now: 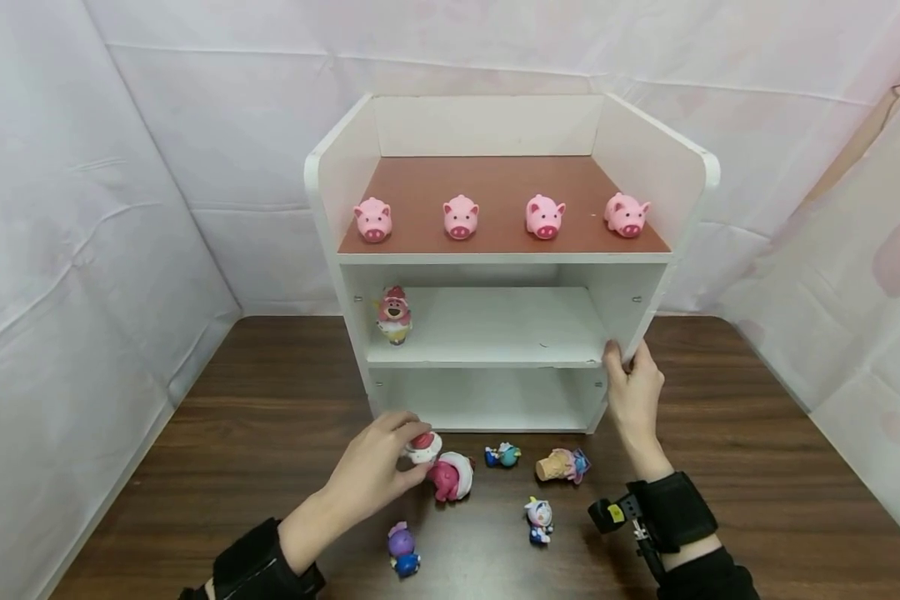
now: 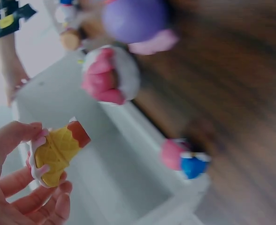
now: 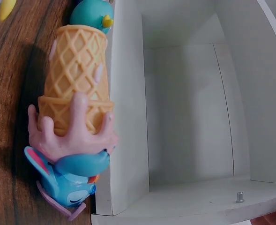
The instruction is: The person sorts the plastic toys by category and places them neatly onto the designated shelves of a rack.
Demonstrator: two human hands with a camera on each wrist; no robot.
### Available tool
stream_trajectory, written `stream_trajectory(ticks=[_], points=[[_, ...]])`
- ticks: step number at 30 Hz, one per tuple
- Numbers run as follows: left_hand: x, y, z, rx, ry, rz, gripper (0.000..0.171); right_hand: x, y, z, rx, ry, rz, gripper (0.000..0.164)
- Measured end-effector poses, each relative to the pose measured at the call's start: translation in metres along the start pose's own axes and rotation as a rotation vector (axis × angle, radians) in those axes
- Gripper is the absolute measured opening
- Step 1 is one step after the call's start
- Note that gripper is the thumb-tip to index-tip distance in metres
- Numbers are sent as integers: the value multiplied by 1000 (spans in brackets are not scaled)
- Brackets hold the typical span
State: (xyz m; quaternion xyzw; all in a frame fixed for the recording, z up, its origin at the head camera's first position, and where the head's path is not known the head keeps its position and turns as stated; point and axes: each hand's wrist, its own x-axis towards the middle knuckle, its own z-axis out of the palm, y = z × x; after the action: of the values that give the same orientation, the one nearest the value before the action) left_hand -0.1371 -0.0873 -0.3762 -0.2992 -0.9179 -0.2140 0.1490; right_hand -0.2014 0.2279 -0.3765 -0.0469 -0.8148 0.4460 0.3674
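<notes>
My left hand pinches a small ice-cream-cone figurine between thumb and fingers, above the table in front of the shelf. The figurine has a yellow waffle body, a red-brown tip and pink-white icing. Beside that hand lies a pink figurine with a white ring. My right hand grips the front edge of the white shelf's right side panel, thumb on the inner side; the right wrist view leaves this hand out. Near it on the table lies a waffle-cone figurine with a blue character.
Four pink pigs stand in a row on the brown top board. A pink bear figurine stands at the left of the middle shelf. On the table lie a teal figurine, a white-and-blue one and a purple-and-blue one.
</notes>
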Motion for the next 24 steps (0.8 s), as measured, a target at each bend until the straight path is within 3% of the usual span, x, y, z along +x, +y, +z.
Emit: stream_trajectory(ticks=[14,24], points=[[48,32,-23,-78,212,47,33,-1,0,-1,17,3,2,30],[84,37,-40,-49,255,9,34,0,0,0,6,13,-1,29]])
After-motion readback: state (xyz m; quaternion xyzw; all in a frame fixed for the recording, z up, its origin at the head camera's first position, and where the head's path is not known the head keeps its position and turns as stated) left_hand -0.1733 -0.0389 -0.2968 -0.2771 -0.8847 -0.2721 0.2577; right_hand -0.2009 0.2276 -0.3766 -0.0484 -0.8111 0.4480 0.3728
